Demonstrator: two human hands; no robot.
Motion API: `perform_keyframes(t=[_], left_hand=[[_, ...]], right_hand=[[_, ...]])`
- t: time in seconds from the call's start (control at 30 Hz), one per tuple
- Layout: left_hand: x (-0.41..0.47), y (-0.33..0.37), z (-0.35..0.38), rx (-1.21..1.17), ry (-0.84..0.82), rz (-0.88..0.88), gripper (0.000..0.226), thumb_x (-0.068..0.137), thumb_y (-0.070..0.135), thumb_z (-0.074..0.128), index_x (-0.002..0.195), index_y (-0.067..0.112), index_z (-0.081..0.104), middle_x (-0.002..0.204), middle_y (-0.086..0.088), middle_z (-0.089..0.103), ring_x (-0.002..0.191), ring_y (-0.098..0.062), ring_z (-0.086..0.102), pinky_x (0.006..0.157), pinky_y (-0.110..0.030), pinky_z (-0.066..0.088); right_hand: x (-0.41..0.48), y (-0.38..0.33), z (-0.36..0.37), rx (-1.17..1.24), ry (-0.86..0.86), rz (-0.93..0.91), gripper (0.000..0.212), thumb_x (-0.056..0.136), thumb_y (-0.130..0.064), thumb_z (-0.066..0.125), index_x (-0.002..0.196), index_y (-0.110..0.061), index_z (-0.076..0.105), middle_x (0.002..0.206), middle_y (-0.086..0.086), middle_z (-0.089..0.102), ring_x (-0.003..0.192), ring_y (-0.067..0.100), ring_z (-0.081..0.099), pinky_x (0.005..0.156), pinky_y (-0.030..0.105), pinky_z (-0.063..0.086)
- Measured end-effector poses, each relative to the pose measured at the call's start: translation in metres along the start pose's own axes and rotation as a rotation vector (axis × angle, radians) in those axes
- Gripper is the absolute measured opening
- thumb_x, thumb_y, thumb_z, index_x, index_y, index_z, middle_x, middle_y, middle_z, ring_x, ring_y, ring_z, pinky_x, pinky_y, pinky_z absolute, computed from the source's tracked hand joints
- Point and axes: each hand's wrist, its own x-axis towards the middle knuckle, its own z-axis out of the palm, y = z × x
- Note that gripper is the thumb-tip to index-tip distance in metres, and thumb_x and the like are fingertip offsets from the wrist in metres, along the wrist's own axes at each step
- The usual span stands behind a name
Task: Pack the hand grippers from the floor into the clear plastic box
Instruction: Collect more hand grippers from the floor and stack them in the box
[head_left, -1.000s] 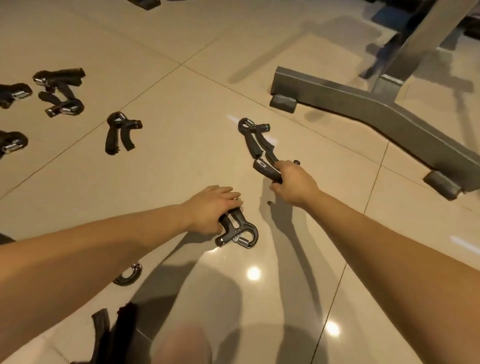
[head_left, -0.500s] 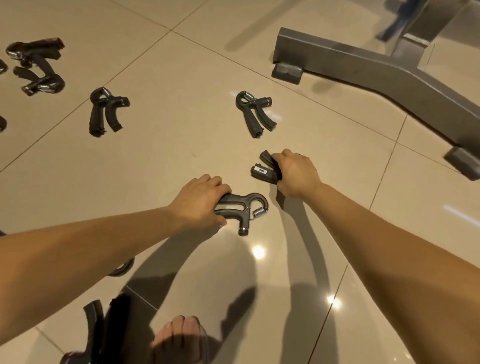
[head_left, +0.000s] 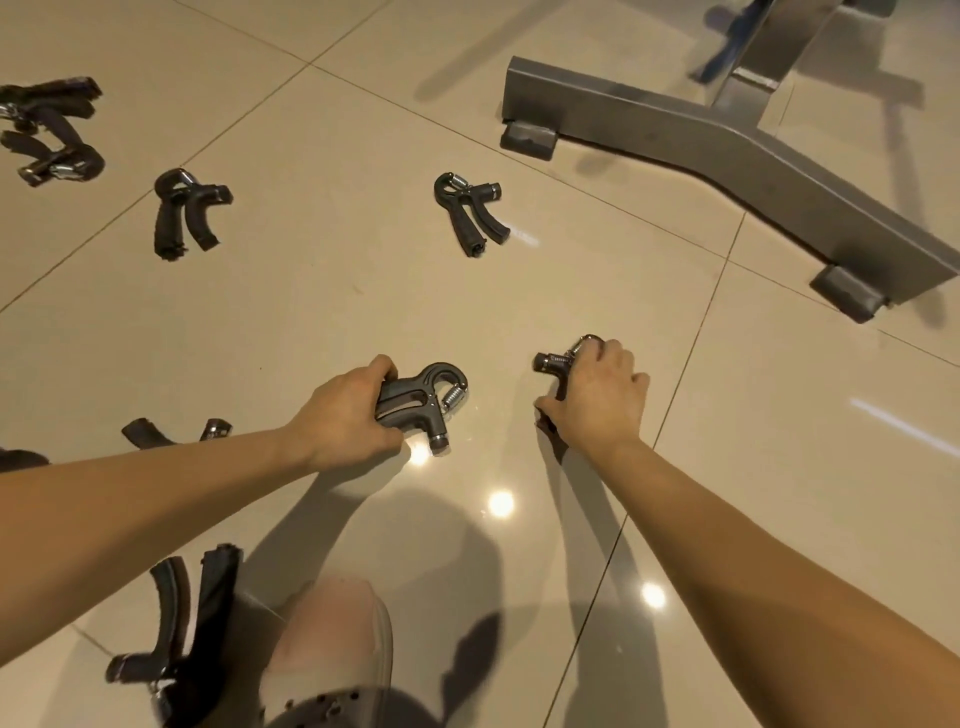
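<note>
My left hand (head_left: 347, 420) grips the handles of a black hand gripper (head_left: 423, 400), its spring end pointing right just above the tiled floor. My right hand (head_left: 597, 397) is curled over a second hand gripper (head_left: 553, 362); only its knob and spring show past my fingers. Another hand gripper (head_left: 470, 213) lies loose on the floor ahead, and one more (head_left: 184, 213) lies to its left. Several others (head_left: 49, 135) are scattered at the far left edge. The clear plastic box is not in view.
A grey steel bench foot (head_left: 727, 150) with rubber pads crosses the upper right. More hand grippers lie by my left forearm (head_left: 176, 434) and at the lower left (head_left: 176, 634). My shoe (head_left: 332, 660) is at the bottom centre.
My right hand has drawn its hand gripper back toward me and turned it so the spring end shows. My left hand's hand gripper has shifted slightly. The view has tilted down.
</note>
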Motion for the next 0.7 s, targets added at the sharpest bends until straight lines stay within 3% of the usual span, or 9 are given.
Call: perform_keyframes(t=[0.07, 0.17, 0.33, 0.5, 0.7], left_hand=[[-0.009, 0.007, 0.005, -0.022, 0.011, 0.004, 0.053, 0.066, 0.030, 0.078, 0.107, 0.027, 0.043, 0.085, 0.007, 0.060, 0.073, -0.013, 0.057, 0.057, -0.029, 0.038], [-0.023, 0.017, 0.009, -0.037, 0.012, 0.014, 0.052, 0.067, 0.028, 0.078, 0.107, 0.026, 0.044, 0.085, 0.006, 0.061, 0.075, -0.016, 0.058, 0.058, -0.030, 0.039], [-0.044, 0.032, 0.011, -0.067, 0.023, 0.021, 0.051, 0.067, 0.030, 0.078, 0.105, 0.029, 0.044, 0.082, 0.007, 0.065, 0.073, -0.015, 0.061, 0.059, -0.031, 0.041], [-0.071, 0.070, 0.007, -0.119, 0.051, 0.077, 0.049, 0.069, 0.034, 0.080, 0.103, 0.030, 0.045, 0.079, 0.007, 0.067, 0.066, -0.017, 0.065, 0.062, -0.034, 0.051], [-0.123, 0.140, 0.003, -0.226, 0.128, 0.146, 0.051, 0.074, 0.046, 0.086, 0.102, 0.029, 0.046, 0.077, 0.003, 0.068, 0.055, -0.015, 0.066, 0.064, -0.038, 0.053]], right_hand=[[-0.004, 0.004, 0.002, 0.143, -0.100, 0.223, 0.085, 0.072, -0.059, 0.078, 0.129, -0.008, 0.040, 0.125, 0.011, 0.047, 0.118, 0.031, 0.047, 0.090, 0.046, 0.043], [-0.010, 0.013, 0.008, 0.302, -0.222, 0.354, 0.074, 0.076, -0.045, 0.078, 0.129, -0.006, 0.043, 0.129, 0.013, 0.047, 0.122, 0.032, 0.048, 0.092, 0.044, 0.045], [-0.040, 0.036, -0.001, 0.225, -0.289, 0.190, 0.046, 0.078, -0.028, 0.074, 0.116, -0.010, 0.055, 0.119, 0.010, 0.052, 0.110, 0.031, 0.054, 0.077, 0.036, 0.049], [-0.076, 0.074, -0.055, 0.181, -0.231, 0.021, 0.042, 0.075, -0.033, 0.075, 0.108, -0.013, 0.059, 0.109, 0.006, 0.053, 0.095, 0.028, 0.057, 0.074, 0.039, 0.054], [-0.127, 0.135, -0.136, 0.133, -0.125, -0.112, 0.039, 0.071, -0.036, 0.079, 0.098, -0.019, 0.058, 0.099, 0.002, 0.053, 0.083, 0.022, 0.055, 0.066, 0.036, 0.049]])
